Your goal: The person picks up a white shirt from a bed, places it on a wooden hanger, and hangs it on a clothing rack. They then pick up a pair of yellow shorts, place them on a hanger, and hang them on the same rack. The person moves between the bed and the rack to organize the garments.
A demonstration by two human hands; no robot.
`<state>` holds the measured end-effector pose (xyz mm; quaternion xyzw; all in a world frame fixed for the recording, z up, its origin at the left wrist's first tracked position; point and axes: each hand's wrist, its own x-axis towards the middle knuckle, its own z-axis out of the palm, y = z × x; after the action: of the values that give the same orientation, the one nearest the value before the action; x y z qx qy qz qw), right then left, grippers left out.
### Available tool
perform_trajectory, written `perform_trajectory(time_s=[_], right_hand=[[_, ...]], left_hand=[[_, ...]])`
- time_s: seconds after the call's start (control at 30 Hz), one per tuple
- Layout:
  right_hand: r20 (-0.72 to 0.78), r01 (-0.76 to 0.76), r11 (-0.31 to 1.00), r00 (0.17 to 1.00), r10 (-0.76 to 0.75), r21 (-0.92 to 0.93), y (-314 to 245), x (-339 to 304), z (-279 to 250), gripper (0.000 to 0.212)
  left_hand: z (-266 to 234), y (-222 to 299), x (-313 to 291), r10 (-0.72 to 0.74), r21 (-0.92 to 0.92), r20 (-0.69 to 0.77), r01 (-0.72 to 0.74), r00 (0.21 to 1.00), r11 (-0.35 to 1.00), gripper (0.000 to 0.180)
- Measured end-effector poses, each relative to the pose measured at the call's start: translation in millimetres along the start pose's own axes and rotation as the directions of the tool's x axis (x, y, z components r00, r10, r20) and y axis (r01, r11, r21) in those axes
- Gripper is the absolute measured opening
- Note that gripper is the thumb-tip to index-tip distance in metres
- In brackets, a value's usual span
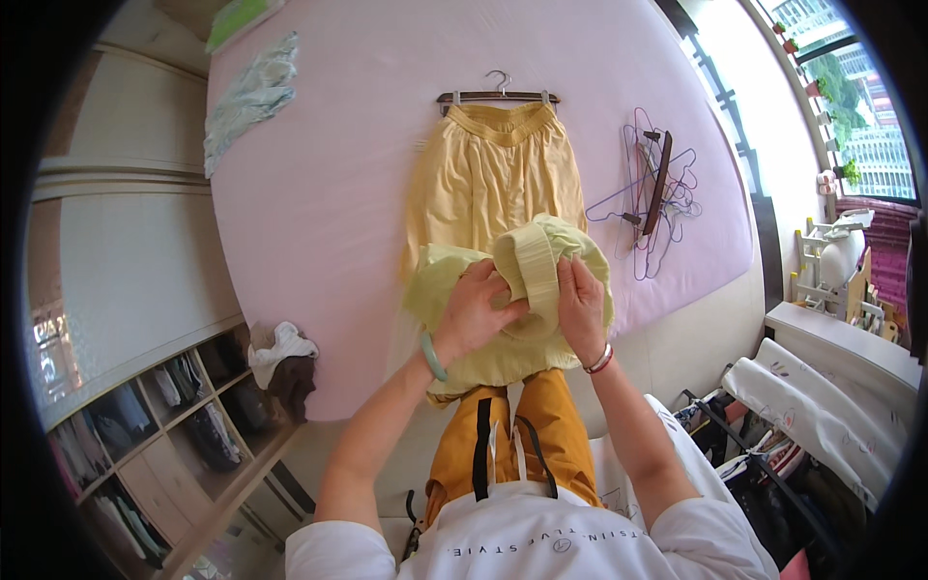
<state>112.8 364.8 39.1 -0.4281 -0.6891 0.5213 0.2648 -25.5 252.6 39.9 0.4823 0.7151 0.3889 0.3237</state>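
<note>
- Both hands gripped the pale green elastic-waisted garment (532,256): the right hand (582,311) pinched its waistband, the left hand (471,314) bunched the cloth, some fingertips hidden.
- It lay over the lower part of a yellow elastic-waisted garment (483,179), near the pink-sheeted bed's (329,213) near edge.
- Bare sheet spread widely leftward; rightward, a narrower strip ran to tangled hangers (659,188).
- Covered below, the yellow piece could have been skirt or trousers.
</note>
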Motion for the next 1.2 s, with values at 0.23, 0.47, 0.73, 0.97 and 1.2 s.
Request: perform_trajectory(time_s=[0.23, 0.47, 0.73, 0.97, 1.2], right_hand=[[0.065, 0.046, 0.977, 0.996, -0.061, 0.207, -49.1, -35.1, -28.2, 0.020], [-0.120, 0.421, 0.893, 0.890, -0.440, -0.158, -133.5, -47.0, -58.8, 0.014], [0.518, 0.111, 0.992, 0.853, -0.064, -0.059, -140.7, -86.9, -39.6, 0.026], [0.535, 0.315, 0.923, 0.753, -0.384, 0.220, -137.8, -138.6, -97.2, 0.028], [0.446, 0.422, 0.884, 0.764, -0.467, 0.203, -150.4, -166.5, -147.6, 0.030]], left_hand=[[-84.3, 55.6, -42.7, -0.318, -0.687, -0.052, 0.197, 0.947, 0.700, 0.009], [-106.5, 137.7, -84.4, -0.443, -0.414, -0.118, 0.361, 0.889, 0.835, 0.017], [-14.3, 220.4, -96.2, 0.251, 0.201, -0.543, -0.167, 0.801, 0.965, 0.023], [39.4, 332.1, -169.0, 0.117, -0.558, -0.147, -0.180, 0.982, 0.810, 0.025], [56.9, 340.7, -205.0, 0.427, 0.120, 0.087, -0.435, 0.900, 0.893, 0.039]])
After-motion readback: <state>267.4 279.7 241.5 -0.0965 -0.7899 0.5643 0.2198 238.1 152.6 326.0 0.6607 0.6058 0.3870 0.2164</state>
